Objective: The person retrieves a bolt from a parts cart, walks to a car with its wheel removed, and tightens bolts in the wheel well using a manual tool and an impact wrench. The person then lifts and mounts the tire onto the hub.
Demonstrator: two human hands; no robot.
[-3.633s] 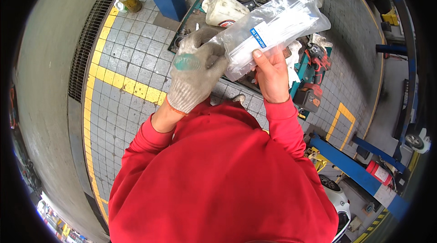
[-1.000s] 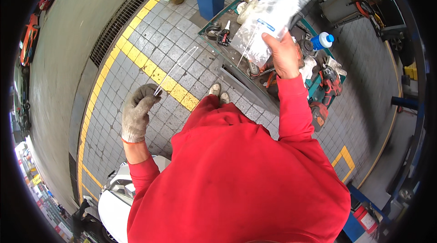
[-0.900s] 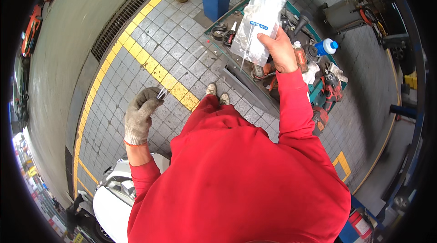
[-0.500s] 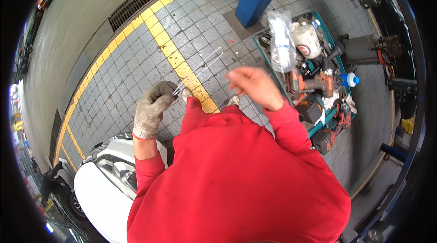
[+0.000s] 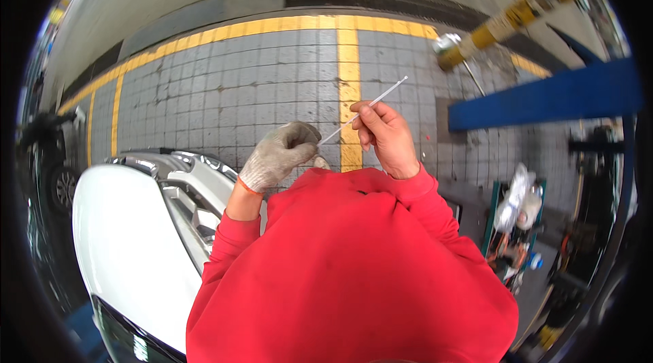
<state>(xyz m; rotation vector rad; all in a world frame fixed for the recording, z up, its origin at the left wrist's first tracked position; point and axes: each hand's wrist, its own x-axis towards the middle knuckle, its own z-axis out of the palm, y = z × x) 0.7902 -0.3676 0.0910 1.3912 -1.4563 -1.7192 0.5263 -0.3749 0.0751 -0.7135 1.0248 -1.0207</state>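
In front of my chest, thin white cable ties [image 5: 389, 90] slant up and to the right between my hands. My left hand [image 5: 282, 152], in a grey knit work glove, is closed in a pinch at their lower end. My bare right hand [image 5: 386, 133] pinches them between thumb and fingertips, and the upper end sticks out beyond its fingers. Whether one tie or two lie there, lined up, I cannot tell.
At my left stands a white car [image 5: 129, 227], its headlight close to my left forearm. A blue post [image 5: 537, 108] and a yellow-black pole [image 5: 513, 21] rise at the right. Farther right, a green tool cart [image 5: 491, 217] holds bottles and tools. Yellow lines [image 5: 349, 70] cross the tiled floor.
My view has turned right-to-left, toward the white car, and the cart has shifted away to the lower right. My right hand has come over and taken hold of the ties.
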